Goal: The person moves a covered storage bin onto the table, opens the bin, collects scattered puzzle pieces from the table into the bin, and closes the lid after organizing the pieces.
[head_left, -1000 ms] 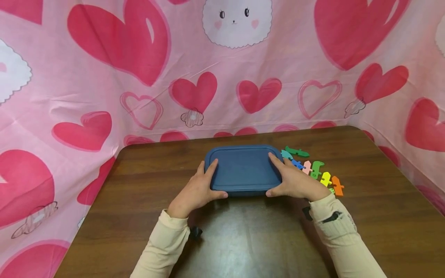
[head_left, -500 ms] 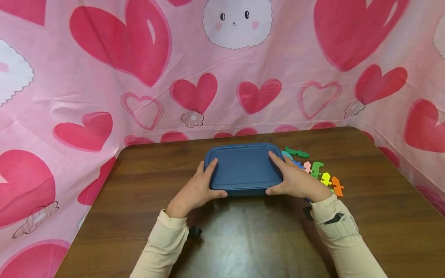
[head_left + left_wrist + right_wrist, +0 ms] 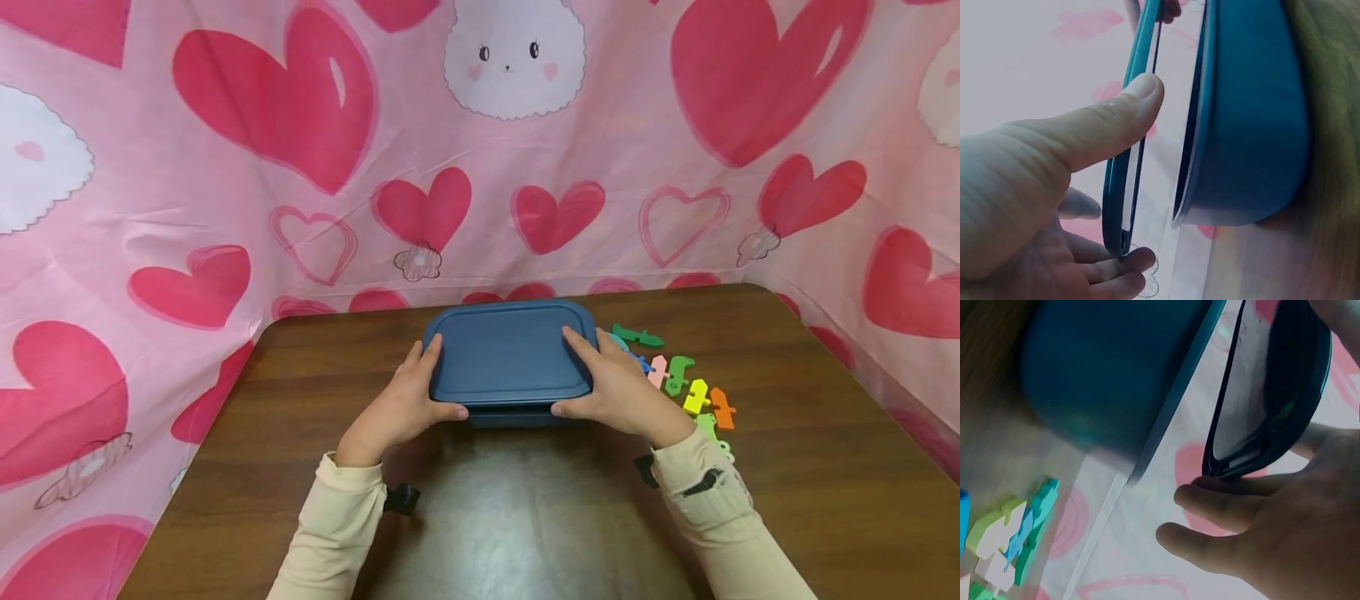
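A dark blue rectangular lid (image 3: 510, 350) is held between both hands, apart from the blue box (image 3: 517, 418) below it. My left hand (image 3: 396, 410) grips the lid's left end, thumb at the front edge and fingers at the side. At the opposite end my right hand (image 3: 626, 396) grips it the same way. Both wrist views show a gap between the lid (image 3: 1117, 200) and the rim of the box (image 3: 1254, 119). The lid's underside (image 3: 1254, 394) shows in the right wrist view. What lies inside the box is hidden.
Several colourful flat interlocking pieces, among them an orange piece (image 3: 722, 408) and a dark green piece (image 3: 637, 337), lie right of the box on the brown wooden table (image 3: 315, 367). A pink heart-patterned cloth (image 3: 495, 142) hangs behind and at the sides.
Both hands have raised the lid off the box, opening a dark gap above its front wall. The head view has also shifted slightly.
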A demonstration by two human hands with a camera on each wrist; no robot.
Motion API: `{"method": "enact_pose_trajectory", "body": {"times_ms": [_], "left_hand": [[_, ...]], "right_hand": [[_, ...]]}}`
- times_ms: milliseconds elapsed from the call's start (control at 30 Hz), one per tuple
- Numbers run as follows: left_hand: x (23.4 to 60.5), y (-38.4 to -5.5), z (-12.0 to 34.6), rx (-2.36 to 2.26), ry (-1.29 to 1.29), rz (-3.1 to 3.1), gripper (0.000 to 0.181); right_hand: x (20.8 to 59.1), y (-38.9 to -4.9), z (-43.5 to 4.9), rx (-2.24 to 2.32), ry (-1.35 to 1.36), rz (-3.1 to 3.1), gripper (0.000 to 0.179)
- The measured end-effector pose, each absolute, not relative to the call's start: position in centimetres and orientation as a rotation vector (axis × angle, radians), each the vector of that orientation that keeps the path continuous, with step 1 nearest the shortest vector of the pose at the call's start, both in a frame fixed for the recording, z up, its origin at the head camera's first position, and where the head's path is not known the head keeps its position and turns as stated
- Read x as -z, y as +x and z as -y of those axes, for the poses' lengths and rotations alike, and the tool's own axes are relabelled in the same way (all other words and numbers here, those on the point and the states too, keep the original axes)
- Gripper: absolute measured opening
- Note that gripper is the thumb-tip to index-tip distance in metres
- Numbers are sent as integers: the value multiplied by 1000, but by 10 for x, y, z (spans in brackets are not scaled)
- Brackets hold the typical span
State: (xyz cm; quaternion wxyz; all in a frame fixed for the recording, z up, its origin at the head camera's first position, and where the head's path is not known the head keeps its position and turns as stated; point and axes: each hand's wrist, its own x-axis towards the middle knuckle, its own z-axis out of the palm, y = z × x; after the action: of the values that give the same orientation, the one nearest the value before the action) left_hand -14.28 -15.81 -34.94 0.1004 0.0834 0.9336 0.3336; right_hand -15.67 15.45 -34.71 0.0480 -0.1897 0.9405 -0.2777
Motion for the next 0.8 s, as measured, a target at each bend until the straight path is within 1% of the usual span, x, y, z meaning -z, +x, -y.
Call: {"method": "enact_pose_trajectory", "body": {"times_ms": [167, 333, 500, 800], "left_hand": [[347, -137, 170, -1030, 249, -2773, 113], [345, -132, 183, -1070, 248, -2808, 107], [344, -123, 203, -1094, 264, -2858, 103], [343, -108, 240, -1107, 275, -2908, 97]], "right_hand": [[346, -150, -143, 888, -560, -2868, 108], [345, -145, -129, 907, -587, -2911, 108], [346, -140, -108, 954, -568, -2885, 110], [348, -132, -68, 1171, -529, -2762, 113]]}}
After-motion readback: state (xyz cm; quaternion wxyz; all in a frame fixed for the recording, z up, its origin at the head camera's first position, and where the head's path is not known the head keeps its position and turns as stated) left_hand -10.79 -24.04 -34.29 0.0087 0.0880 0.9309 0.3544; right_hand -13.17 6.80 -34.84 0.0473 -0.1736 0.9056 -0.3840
